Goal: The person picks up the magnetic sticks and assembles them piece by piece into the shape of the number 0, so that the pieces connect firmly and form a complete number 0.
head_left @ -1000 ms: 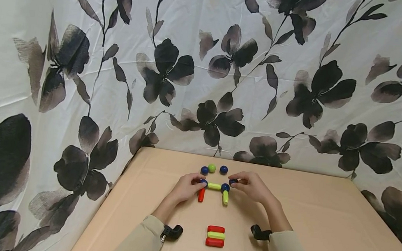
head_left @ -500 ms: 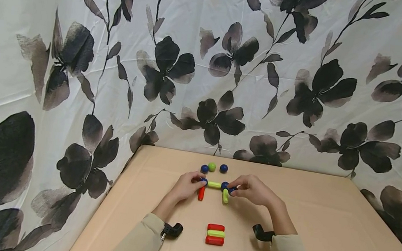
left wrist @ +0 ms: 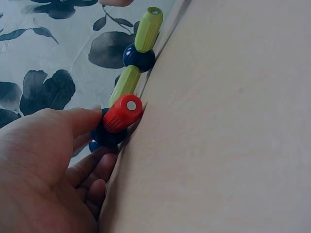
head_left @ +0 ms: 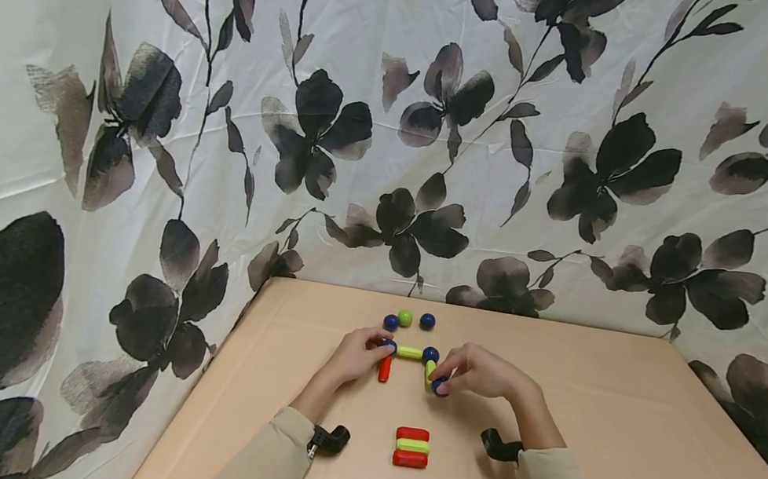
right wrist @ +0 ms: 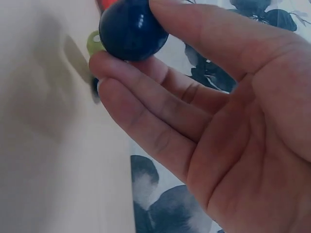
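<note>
On the table, my left hand (head_left: 352,356) pinches a dark blue ball (left wrist: 111,137) between thumb and fingers. A red ribbed rod (left wrist: 118,118) is joined to that ball, pointing toward me. From the same ball a yellow-green rod (head_left: 410,353) runs across to another blue ball (head_left: 431,355), which bears a second yellow-green rod (left wrist: 148,30) pointing my way. My right hand (head_left: 486,371) holds a loose-looking blue ball (right wrist: 133,31) by thumb and fingertips, at the near end of that second rod. Whether ball and rod touch cannot be made out.
Behind the joined pieces lie a blue ball (head_left: 391,322), a light green ball (head_left: 405,318) and another blue ball (head_left: 427,322). Nearer me, two red rods (head_left: 410,459) lie with a yellow-green rod (head_left: 412,446) between them. Floral cloth (head_left: 365,158) hangs beyond the table (head_left: 594,390).
My right hand has brought its blue ball leftward past the right corner ball, then down to the near end of the yellow-green rod. The left hand stays in place.
</note>
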Motion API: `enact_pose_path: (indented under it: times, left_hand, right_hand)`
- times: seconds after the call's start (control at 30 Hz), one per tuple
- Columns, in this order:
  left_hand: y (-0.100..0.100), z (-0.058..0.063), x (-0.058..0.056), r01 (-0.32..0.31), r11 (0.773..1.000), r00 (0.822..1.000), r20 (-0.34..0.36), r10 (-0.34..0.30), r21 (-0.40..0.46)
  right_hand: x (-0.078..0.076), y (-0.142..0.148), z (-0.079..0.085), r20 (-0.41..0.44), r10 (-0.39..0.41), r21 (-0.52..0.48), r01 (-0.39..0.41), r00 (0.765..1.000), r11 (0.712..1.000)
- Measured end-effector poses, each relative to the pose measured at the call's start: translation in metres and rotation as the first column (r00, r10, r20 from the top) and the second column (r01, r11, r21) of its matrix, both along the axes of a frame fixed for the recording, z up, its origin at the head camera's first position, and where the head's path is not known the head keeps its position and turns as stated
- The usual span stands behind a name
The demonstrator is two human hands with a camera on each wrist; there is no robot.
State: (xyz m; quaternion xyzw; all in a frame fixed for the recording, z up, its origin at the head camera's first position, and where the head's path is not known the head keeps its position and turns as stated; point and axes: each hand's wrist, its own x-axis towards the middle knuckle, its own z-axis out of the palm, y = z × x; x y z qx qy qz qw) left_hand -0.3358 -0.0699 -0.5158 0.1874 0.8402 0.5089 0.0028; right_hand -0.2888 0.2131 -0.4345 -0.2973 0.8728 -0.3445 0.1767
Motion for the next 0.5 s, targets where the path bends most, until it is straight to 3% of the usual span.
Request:
enact_pose_path:
  times: [0.23, 0.5]
  left_hand:
    - [0.001, 0.0, 0.0, -0.001, 1.0, 1.0, -0.005, 0.001, -0.006]
    - [0.002, -0.001, -0.002, -0.003, 1.0, 1.0, -0.007, 0.003, -0.008]
  right_hand:
    - [-0.004, 0.003, -0.009, 0.097, 0.037, -0.025, -0.035, 0.995, 0.999]
    - [-0.007, 0.001, -0.017, 0.109, 0.033, -0.017, -0.032, 0.994, 0.999]
